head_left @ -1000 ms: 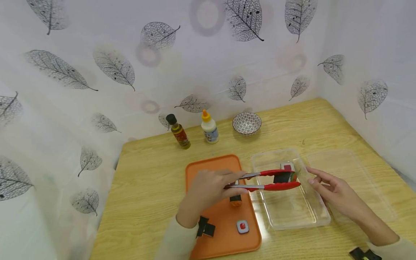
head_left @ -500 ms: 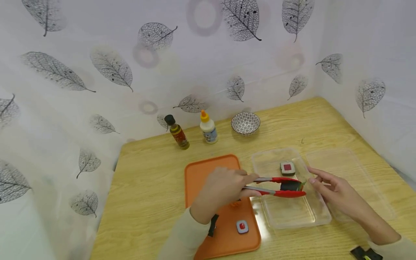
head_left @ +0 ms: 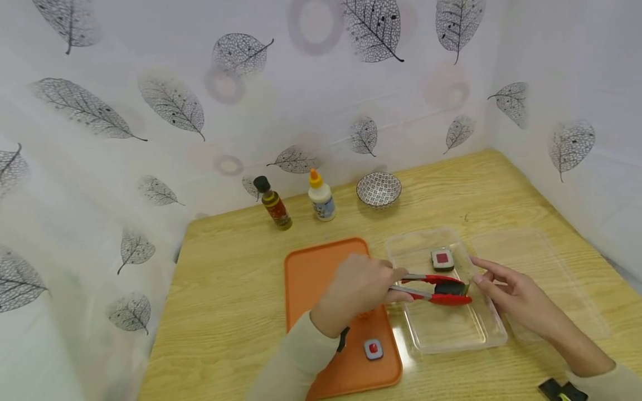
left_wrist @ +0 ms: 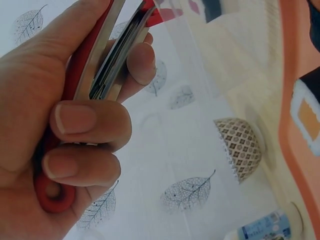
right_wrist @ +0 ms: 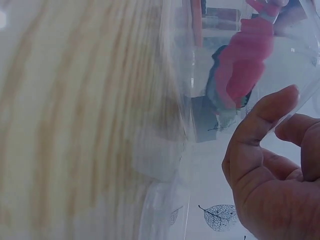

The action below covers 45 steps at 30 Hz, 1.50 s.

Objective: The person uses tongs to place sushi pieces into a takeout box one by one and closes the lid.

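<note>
My left hand [head_left: 358, 289] grips red-and-silver tongs [head_left: 448, 299], its fingers curled round the handles in the left wrist view. Between the red tips sits a dark-wrapped sushi roll piece [head_left: 450, 287], over the inside of a clear plastic container [head_left: 431, 340]. Towards the far end of that container lies a white-and-black sushi roll [head_left: 442, 259] with a red square centre. My right hand [head_left: 516, 298] pinches the container's right rim between thumb and fingers. In the right wrist view the red tong tips [right_wrist: 245, 65] show through the clear wall.
An orange tray [head_left: 306, 273] holds a sushi roll [head_left: 373, 349] with a red centre and other pieces partly under my left arm. A clear lid [head_left: 557, 289] lies right. Behind stand a sauce bottle [head_left: 277, 209], a white bottle [head_left: 322, 200] and a patterned bowl [head_left: 379, 190].
The tongs with the dark sushi piece have moved right and slightly towards me, away from the red-centred roll in the container. My right hand has stayed at the rim.
</note>
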Motion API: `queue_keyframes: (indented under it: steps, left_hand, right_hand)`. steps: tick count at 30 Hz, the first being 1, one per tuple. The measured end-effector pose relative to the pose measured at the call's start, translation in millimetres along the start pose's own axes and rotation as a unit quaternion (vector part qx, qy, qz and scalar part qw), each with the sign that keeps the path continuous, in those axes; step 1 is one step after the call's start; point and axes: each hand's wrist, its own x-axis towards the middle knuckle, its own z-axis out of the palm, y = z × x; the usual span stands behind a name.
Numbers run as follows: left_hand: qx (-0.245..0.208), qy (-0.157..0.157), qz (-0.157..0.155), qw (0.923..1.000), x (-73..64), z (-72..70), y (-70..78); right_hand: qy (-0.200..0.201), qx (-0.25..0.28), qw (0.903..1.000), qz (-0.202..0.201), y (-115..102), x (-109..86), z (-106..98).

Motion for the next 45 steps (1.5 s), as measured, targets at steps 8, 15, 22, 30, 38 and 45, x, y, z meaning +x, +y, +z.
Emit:
queue_keyframes:
  steps: [8, 15, 22, 30, 38, 45]
  left_hand:
    - [0.006, -0.011, -0.004, 0.9999, 5.0, 5.1, 4.8]
    - [0.011, 0.002, -0.010, 0.9999, 5.9, 6.9, 6.7]
    - [-0.029, -0.023, -0.022, 0.9991, 1.9, 3.8, 1.8]
    - [-0.144, -0.006, -0.032, 0.9890, -17.5, -1.6, -16.2]
    - [-0.254, 0.029, -0.040, 0.9660, -65.6, -4.2, -38.0]
    - [-0.297, 0.035, -0.094, 0.9497, -140.0, 3.7, -47.6]
  right_hand:
    - [0.005, 0.003, 1.0000, -0.008, -2.6, 1.6, 2.0]
    - [0.002, 0.003, 1.0000, 0.004, -4.2, 1.6, 0.1]
    - [-0.007, 0.015, 0.9999, -0.002, -3.5, 0.5, -0.3]
    - [0.000, -0.002, 0.9999, 0.010, -1.4, -1.2, -2.6]
    - [0.000, 0.007, 1.0000, 0.006, -2.2, -1.3, 1.6]
    - [-0.004, 0.012, 0.9998, 0.014, -3.1, -1.3, 3.2]
